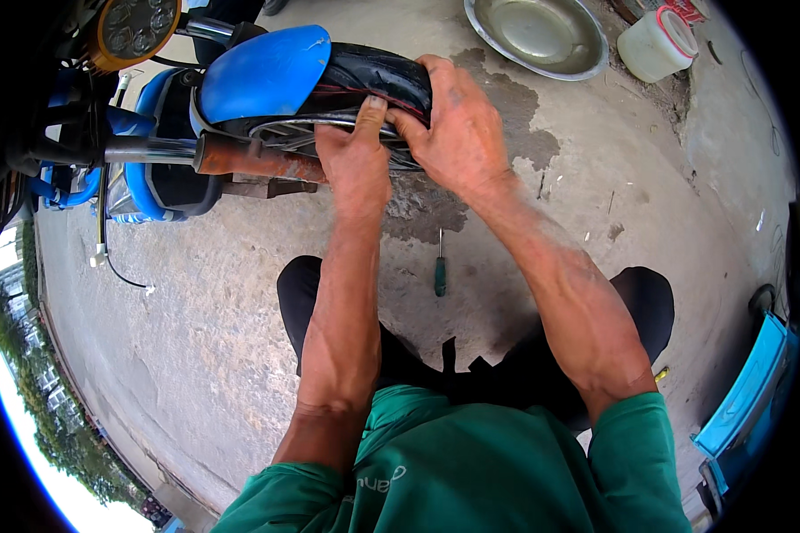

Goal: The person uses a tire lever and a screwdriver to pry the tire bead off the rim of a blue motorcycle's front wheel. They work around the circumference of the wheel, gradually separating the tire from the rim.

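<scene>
A black tire (378,73) sits on a spoked wheel rim (280,127) beneath a blue mudguard (267,75). My right hand (460,133) wraps over the tire's outer tread, with its thumb on the near sidewall. Close beside it, my left hand (356,164) has its thumb pressed up at the tire's edge by the rim and its other fingers curled, partly hidden. A dark red strip shows along the sidewall above my left thumb. Just left of that hand runs a rusty fork leg (258,160).
A green-handled screwdriver (440,277) lies on the concrete between my knees. Farther off stand a metal basin (542,31) and a whitish bucket (653,46). Wet patches darken the ground near the wheel. A round headlight (138,28) is at upper left, a blue object (742,391) at right.
</scene>
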`<control>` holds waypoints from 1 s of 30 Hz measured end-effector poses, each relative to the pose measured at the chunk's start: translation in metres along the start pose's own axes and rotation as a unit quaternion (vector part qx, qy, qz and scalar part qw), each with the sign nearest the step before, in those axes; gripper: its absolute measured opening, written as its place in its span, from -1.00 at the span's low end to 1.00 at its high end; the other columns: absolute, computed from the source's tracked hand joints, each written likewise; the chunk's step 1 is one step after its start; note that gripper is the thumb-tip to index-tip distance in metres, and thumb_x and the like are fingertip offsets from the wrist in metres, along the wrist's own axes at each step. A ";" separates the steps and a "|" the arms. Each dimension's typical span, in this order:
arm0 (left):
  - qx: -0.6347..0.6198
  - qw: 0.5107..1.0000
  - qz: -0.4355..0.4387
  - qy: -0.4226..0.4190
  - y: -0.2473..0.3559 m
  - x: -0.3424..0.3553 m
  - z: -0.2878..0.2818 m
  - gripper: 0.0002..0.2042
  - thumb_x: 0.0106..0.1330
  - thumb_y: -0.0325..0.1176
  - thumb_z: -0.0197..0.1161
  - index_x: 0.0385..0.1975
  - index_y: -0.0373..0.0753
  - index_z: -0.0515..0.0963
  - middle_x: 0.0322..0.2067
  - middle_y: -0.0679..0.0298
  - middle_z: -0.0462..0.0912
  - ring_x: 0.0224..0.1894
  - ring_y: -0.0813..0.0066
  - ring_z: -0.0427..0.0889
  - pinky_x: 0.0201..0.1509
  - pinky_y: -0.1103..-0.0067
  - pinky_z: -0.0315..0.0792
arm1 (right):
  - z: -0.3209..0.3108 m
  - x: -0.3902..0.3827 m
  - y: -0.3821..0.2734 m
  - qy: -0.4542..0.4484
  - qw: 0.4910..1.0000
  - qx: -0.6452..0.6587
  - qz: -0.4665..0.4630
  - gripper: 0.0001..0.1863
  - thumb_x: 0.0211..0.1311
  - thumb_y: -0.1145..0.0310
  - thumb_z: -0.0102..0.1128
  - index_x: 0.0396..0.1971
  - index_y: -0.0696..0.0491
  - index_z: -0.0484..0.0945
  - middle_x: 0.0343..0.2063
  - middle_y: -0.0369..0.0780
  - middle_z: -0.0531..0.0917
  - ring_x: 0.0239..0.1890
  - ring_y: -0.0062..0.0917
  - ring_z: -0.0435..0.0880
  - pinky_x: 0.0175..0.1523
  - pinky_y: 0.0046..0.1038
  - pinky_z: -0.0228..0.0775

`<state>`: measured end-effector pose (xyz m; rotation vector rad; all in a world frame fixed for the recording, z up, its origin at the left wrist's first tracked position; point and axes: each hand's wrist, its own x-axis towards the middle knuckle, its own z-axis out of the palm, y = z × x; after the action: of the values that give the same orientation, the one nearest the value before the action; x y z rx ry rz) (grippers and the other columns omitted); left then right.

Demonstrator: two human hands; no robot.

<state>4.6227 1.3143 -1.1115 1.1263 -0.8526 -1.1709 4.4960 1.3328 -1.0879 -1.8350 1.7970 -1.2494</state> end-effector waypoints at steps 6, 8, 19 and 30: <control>0.025 0.996 -0.068 0.048 0.016 0.009 0.003 -0.62 0.34 -0.25 0.48 -0.29 -0.25 0.33 -0.43 0.26 0.55 -0.57 0.59 0.40 -0.66 0.60 0.18 | 0.009 0.019 -0.006 -0.015 0.998 -0.063 -0.003 -0.44 0.13 0.12 0.51 0.01 0.11 0.49 -0.25 0.03 0.64 -0.12 -0.03 0.69 -0.04 -0.11 0.58; 0.036 0.986 -0.094 0.132 0.022 0.004 0.018 -0.71 0.36 -0.34 0.44 -0.19 -0.27 0.42 -0.41 0.30 0.57 -0.60 0.63 0.38 -0.67 0.63 0.17 | 0.003 0.023 -0.006 -0.049 0.998 -0.050 0.008 -0.43 0.13 0.14 0.51 0.04 0.10 0.48 -0.24 0.02 0.64 -0.12 -0.04 0.69 -0.03 -0.12 0.58; -0.059 0.994 -0.089 -0.017 0.024 0.014 -0.012 -0.67 0.36 -0.34 0.43 0.00 -0.26 0.46 -0.28 0.32 0.62 -0.48 0.65 0.51 -0.64 0.69 0.21 | -0.009 -0.008 0.036 -0.049 0.999 0.011 -0.018 -0.14 0.15 0.04 0.50 0.36 0.10 0.30 0.15 0.03 0.56 0.20 -0.06 0.57 0.27 -0.15 0.44; -0.055 0.987 -0.050 -0.141 0.021 0.008 -0.030 -0.59 0.38 -0.44 0.37 0.18 -0.23 0.42 -0.04 0.24 0.69 -0.12 0.47 0.72 -0.19 0.49 0.68 | -0.005 -0.004 0.023 -0.012 0.999 0.005 -0.046 -0.21 0.10 0.08 0.52 0.27 0.11 0.39 -0.03 -0.02 0.62 0.06 -0.08 0.63 0.16 -0.13 0.49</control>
<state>4.6584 1.3132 -1.0991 0.9359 -0.9418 -1.4674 4.4770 1.3337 -1.1029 -1.9397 1.7085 -1.2610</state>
